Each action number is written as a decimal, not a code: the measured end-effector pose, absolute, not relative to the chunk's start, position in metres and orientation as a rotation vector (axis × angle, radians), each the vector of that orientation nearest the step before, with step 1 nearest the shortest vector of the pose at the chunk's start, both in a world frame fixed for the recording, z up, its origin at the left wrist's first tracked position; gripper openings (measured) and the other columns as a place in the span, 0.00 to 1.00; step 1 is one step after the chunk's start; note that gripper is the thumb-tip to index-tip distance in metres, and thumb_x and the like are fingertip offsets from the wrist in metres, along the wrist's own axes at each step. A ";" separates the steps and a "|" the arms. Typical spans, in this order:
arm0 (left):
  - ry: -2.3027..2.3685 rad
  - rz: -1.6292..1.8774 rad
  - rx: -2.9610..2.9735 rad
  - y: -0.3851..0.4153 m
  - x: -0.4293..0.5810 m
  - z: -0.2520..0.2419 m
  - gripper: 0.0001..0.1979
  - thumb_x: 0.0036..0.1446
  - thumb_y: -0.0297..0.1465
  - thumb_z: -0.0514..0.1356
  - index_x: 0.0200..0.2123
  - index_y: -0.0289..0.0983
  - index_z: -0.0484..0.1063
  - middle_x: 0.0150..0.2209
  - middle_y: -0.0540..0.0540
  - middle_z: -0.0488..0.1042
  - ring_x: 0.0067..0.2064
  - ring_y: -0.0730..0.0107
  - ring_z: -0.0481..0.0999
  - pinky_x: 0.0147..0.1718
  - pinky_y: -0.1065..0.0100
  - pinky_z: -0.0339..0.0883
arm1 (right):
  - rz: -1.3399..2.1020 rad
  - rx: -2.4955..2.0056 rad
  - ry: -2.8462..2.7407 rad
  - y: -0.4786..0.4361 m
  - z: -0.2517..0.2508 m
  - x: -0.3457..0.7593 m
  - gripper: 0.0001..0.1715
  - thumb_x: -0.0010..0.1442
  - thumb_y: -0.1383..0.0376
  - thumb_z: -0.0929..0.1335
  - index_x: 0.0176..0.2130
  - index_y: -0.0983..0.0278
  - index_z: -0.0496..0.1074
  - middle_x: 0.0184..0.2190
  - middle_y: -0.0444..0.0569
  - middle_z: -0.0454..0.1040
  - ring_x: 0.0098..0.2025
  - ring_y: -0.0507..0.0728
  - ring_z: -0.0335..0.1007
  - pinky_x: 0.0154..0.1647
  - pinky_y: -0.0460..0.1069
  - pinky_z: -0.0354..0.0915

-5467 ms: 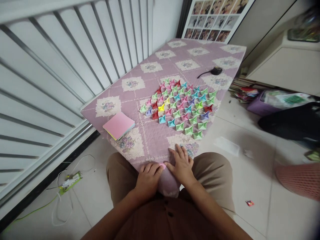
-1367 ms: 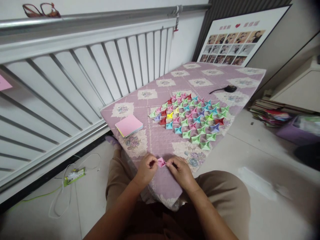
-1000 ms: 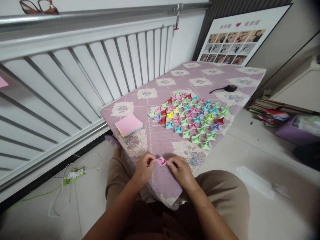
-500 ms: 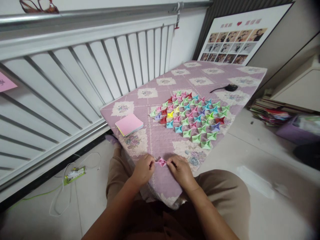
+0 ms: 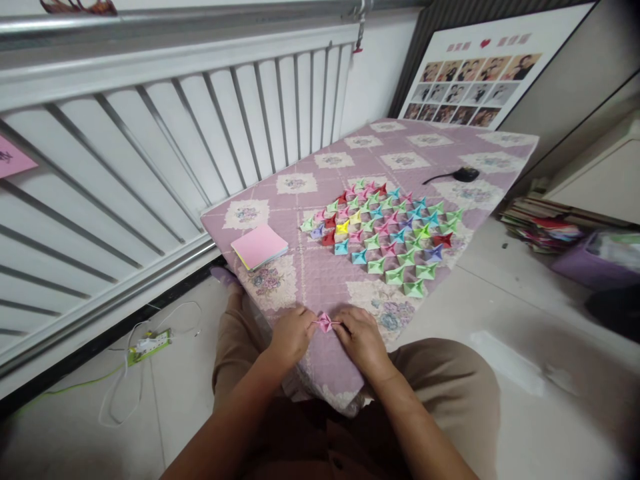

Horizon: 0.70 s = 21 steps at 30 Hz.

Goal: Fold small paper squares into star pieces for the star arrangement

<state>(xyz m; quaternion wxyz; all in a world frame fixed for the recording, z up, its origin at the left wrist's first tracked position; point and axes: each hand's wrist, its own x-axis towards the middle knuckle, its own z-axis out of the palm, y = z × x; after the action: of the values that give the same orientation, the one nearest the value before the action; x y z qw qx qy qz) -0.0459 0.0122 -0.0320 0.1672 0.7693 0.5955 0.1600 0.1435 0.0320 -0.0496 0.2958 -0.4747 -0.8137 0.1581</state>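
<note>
A small pink folded-paper piece (image 5: 325, 323) is stretched between my two hands, over the near end of the table. My left hand (image 5: 294, 333) pinches its left tip between thumb and fingers. On the other side, my right hand (image 5: 361, 335) pinches the right tip. The piece's middle bulges with open folds. Beyond my hands stand several finished-looking folded-paper pieces (image 5: 385, 227) in green, pink, blue, red, yellow and purple, set in slanting rows. To the left lies a stack of square paper (image 5: 260, 245) with a pink sheet on top.
The table (image 5: 325, 287) has a purple floral cloth. A black object with a thin stem (image 5: 466, 175) lies at its far right. A white radiator (image 5: 200, 133) runs along the left. A power strip (image 5: 150, 345) with cables is on the floor; a photo board (image 5: 475, 73) leans at the back.
Both hands keep their pinch on the pink folded paper, which has opened slightly at its middle. The whole view has shifted a little.
</note>
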 end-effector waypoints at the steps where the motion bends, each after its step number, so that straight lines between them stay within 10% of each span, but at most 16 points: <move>1: 1.694 0.455 2.178 0.012 -0.046 -0.032 0.07 0.62 0.30 0.54 0.35 0.39 0.73 0.36 0.46 0.71 0.38 0.65 0.70 0.38 0.67 0.60 | 0.408 -1.262 -2.165 0.032 -0.051 0.143 0.06 0.60 0.63 0.66 0.33 0.60 0.73 0.36 0.49 0.73 0.41 0.59 0.66 0.44 0.54 0.58; 21: 1.901 0.215 2.183 0.010 -0.040 -0.042 0.11 0.65 0.34 0.49 0.37 0.38 0.70 0.39 0.44 0.70 0.42 0.62 0.69 0.42 0.62 0.59 | 0.316 -1.329 -2.249 0.033 -0.056 0.139 0.08 0.61 0.63 0.65 0.34 0.63 0.72 0.37 0.51 0.73 0.42 0.59 0.64 0.46 0.53 0.57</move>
<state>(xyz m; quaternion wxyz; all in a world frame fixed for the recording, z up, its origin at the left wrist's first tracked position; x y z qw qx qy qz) -0.0403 0.0105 -0.0422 0.1195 0.7467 0.6503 0.0735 0.1394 0.0330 -0.0564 0.2523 -0.4887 -0.8270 0.1164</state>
